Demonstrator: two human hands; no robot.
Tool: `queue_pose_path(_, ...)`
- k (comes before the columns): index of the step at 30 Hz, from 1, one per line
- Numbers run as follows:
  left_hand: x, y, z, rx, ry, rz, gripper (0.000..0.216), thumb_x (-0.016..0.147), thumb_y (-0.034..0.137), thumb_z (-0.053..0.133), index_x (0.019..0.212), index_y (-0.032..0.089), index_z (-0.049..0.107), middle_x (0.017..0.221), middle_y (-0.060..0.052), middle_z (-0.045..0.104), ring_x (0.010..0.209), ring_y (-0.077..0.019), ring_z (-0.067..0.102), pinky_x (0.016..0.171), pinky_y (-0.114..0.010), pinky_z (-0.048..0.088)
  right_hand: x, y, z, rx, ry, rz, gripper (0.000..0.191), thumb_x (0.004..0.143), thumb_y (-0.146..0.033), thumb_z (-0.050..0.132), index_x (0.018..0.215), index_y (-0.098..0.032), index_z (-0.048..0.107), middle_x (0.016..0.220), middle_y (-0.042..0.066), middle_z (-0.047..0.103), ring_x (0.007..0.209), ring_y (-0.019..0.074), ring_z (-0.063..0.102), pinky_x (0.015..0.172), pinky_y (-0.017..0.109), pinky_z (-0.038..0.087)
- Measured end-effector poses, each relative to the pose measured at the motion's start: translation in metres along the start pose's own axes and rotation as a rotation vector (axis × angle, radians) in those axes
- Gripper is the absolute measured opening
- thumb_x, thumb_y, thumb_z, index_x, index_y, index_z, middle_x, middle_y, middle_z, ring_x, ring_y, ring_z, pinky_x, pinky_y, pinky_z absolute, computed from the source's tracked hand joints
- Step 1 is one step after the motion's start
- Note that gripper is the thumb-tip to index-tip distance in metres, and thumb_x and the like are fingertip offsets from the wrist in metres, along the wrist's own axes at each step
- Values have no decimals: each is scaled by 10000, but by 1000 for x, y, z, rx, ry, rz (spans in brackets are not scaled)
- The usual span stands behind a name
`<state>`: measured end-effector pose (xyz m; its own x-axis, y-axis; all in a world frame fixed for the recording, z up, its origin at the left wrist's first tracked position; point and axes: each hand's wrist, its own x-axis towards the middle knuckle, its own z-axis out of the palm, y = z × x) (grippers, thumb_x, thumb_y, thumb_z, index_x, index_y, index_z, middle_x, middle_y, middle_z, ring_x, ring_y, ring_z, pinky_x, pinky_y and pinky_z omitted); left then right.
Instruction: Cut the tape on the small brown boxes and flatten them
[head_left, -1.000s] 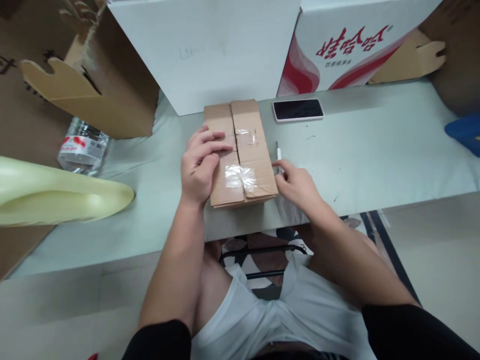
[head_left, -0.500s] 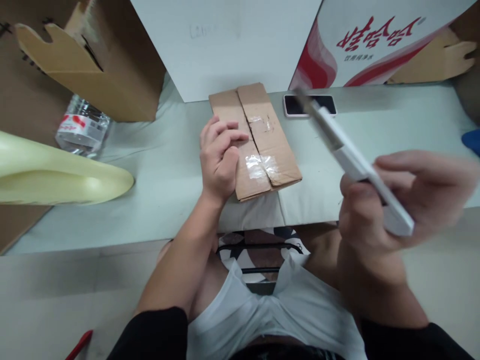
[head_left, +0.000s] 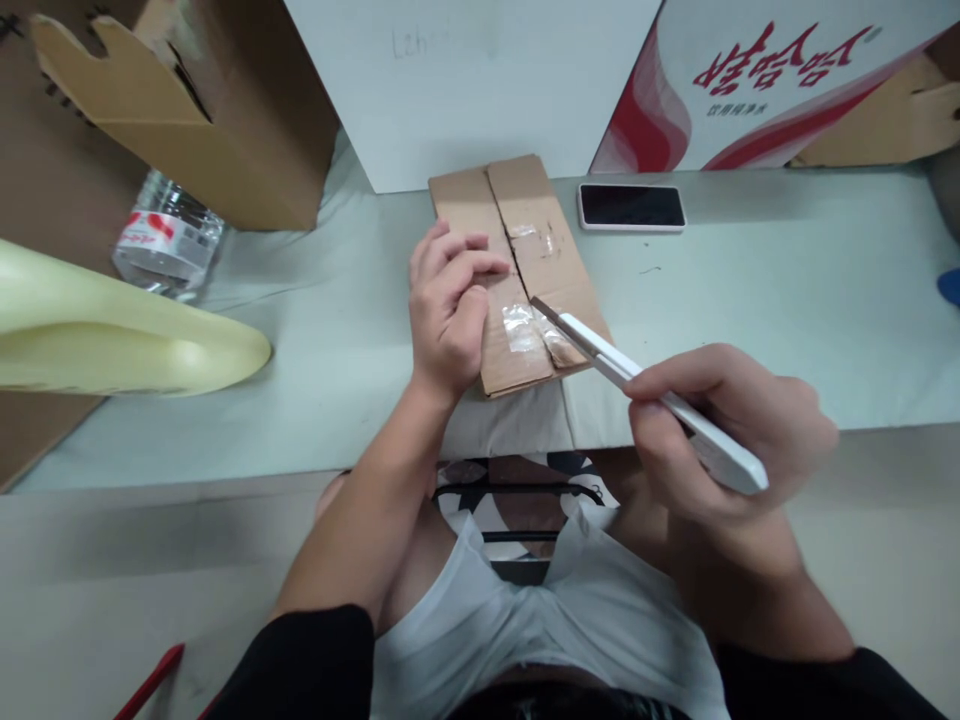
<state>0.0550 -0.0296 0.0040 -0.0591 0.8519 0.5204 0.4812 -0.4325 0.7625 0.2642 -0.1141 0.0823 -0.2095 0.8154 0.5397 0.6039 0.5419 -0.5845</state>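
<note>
A small brown cardboard box (head_left: 555,255) lies flat on the covered table, with a seam down its top and pieces of clear tape (head_left: 519,327) across the seam. On the left part of its top rests my left hand (head_left: 450,310), fingers loosely spread and gripping nothing. My right hand (head_left: 712,430) is closed around a white utility knife (head_left: 611,362) with its blade out. The blade tip is over the seam beside the tape; whether it touches the cardboard I cannot tell.
Behind the box stands a white carton (head_left: 480,100). A phone (head_left: 632,207) lies to the right of the box. At the left are an open carton (head_left: 255,120), a water bottle (head_left: 169,235) and a pale yellow object (head_left: 150,340). The table's front edge runs close to my lap.
My right hand has brought the knife down and to the left, from the air at the right to the box's seam. My left hand stays on the box.
</note>
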Motion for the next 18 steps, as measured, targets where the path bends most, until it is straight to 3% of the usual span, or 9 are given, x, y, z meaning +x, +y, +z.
queue_pose_path(10, -1, 0, 2, -2, -11, 2, 295, 991, 339, 449, 948, 259, 730, 1196, -69, 702, 1380, -306, 557, 1353, -552, 226, -1, -3, 4, 18, -2, 30, 170, 813, -91, 598, 832, -260, 601, 509, -102, 448, 383, 63, 351, 400, 236, 310)
queue_pose_path(18, -1, -1, 2, 40, 16, 33, 311, 981, 294, 429, 937, 260, 735, 1173, -55, 716, 1332, -279, 590, 1338, -507, 278, -2, -10, 4, 36, -21, 65, 172, 818, -76, 597, 842, -246, 596, 525, -108, 467, 377, 42, 309, 415, 223, 347)
